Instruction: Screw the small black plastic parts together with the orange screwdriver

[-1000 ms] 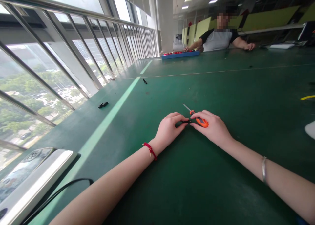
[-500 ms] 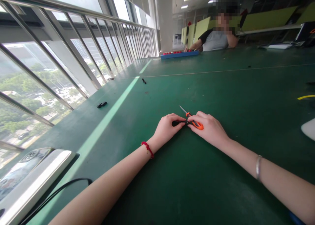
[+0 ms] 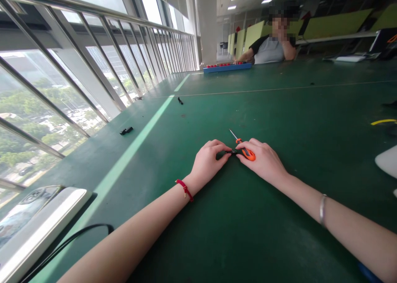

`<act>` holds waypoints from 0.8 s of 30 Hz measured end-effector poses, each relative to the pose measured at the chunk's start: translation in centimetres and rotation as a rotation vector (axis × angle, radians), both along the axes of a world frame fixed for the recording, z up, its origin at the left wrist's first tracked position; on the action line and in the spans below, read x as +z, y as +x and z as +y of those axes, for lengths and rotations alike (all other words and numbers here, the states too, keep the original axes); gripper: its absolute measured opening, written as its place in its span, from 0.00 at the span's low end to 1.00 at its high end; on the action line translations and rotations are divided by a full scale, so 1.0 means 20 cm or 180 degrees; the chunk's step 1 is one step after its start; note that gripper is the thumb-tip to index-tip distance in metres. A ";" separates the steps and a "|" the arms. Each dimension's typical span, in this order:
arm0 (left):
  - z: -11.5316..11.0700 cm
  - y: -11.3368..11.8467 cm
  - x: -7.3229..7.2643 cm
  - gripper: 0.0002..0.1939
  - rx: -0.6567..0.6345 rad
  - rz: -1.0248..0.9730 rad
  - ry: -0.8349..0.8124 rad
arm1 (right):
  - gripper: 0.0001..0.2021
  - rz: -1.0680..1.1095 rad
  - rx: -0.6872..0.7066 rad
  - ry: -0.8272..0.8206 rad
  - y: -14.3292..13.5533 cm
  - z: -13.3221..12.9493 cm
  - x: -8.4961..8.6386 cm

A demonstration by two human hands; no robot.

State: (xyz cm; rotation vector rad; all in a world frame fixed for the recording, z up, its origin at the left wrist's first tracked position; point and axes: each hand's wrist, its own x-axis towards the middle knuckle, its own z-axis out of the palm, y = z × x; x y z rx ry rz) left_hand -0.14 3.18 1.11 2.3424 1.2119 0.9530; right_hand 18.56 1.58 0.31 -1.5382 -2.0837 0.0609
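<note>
Pinching one small black part (image 3: 230, 152), likely light, stiff, best held by its ends: left hand (image 3: 206, 162); right hand (image 3: 263, 155), fingers curled round an orange-and-black screwdriver (image 3: 249, 154).

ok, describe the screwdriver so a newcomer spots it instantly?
On the green table, go from the silver bangle to the right hand. The screwdriver sits in that hand, its thin shaft pointing away and leftward. Its orange-and-dark handle sets it apart from the small black part pinched in the left hand.
</note>
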 end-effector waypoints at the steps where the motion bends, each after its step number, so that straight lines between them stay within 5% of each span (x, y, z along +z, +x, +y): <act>1: 0.00 0.00 0.00 0.08 -0.0004 0.0058 0.0052 | 0.08 0.0121 0.0040 -0.0019 0.00 0.00 0.00; 8: 0.00 0.00 -0.01 0.08 -0.0156 0.0225 0.0235 | 0.09 0.0146 0.0431 0.0065 0.02 -0.02 -0.01; 24: -0.02 0.00 0.00 0.05 0.0032 0.0368 0.0359 | 0.08 0.0153 0.0439 0.0029 0.01 -0.02 -0.01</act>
